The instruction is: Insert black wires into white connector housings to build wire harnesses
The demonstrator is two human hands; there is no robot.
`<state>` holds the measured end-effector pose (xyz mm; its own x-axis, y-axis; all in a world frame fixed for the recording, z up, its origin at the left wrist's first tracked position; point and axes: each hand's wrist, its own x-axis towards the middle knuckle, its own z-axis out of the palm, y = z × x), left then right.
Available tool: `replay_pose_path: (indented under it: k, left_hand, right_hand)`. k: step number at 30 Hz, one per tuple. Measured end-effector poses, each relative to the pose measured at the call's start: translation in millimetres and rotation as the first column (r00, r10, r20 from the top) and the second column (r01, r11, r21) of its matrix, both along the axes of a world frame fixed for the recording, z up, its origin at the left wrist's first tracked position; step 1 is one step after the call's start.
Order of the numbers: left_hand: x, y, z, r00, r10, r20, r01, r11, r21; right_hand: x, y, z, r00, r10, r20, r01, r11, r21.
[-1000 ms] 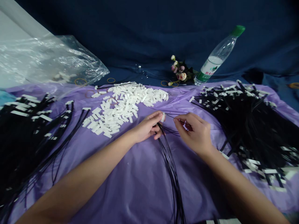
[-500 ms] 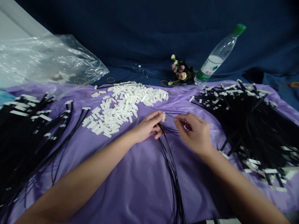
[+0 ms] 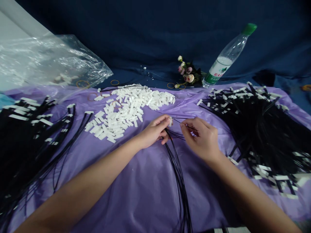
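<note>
in the head view, the left hand [image 3: 155, 132] pinches a small white connector [image 3: 170, 121] between thumb and finger, over the middle of the purple sheet [image 3: 136, 191]. the right hand [image 3: 202, 137], just beside it, has thumb and forefinger closed on a thin black wire [image 3: 177, 118] running to that connector. more wires [image 3: 178, 176] hang below the left hand. a pile of white connectors [image 3: 126, 111] lies beyond it, between two heaps of black wires [image 3: 264, 126], near a tilted bottle [image 3: 220, 66]
</note>
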<state>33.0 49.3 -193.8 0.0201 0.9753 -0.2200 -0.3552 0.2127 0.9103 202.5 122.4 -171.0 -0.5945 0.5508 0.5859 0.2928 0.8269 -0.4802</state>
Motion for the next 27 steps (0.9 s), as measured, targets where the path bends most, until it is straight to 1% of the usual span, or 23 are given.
replay_pose_path:
  k: [7, 17, 22, 25, 27]
  left_hand:
    - [0.8, 0.2, 2.9, 1.0, 0.0, 0.016, 0.0, 1.0, -0.011]
    - [1.7, -0.2, 4.3, 0.999, 0.021, -0.026, -0.022, 0.999, -0.023]
    - [2.2, 0.2, 3.5, 0.999, 0.005, -0.039, -0.005, 1.0, 0.0]
    - [1.8, 0.6, 2.8, 1.0, -0.007, -0.013, 0.007, 1.0, 0.012]
    - [1.4, 0.8, 2.1, 1.0, -0.018, 0.009, 0.018, 1.0, 0.021]
  right_hand:
    - [-0.4, -1.5, -0.7, 0.998, -0.021, 0.064, 0.021, 1.0, -0.005]
    - [-0.2, -1.6, -1.3, 0.998, -0.052, 0.048, 0.052, 0.999, -0.006]
    - [-0.8, -0.7, -1.2, 0.999, -0.037, 0.007, 0.037, 0.999, 0.01]
    - [-0.8, -0.3, -0.6, 1.0, -0.013, 0.005, 0.013, 1.0, -0.007]
    - [-0.5, 0.1, 0.0, 1.0, -0.011, 0.025, 0.01, 1.0, 0.018]
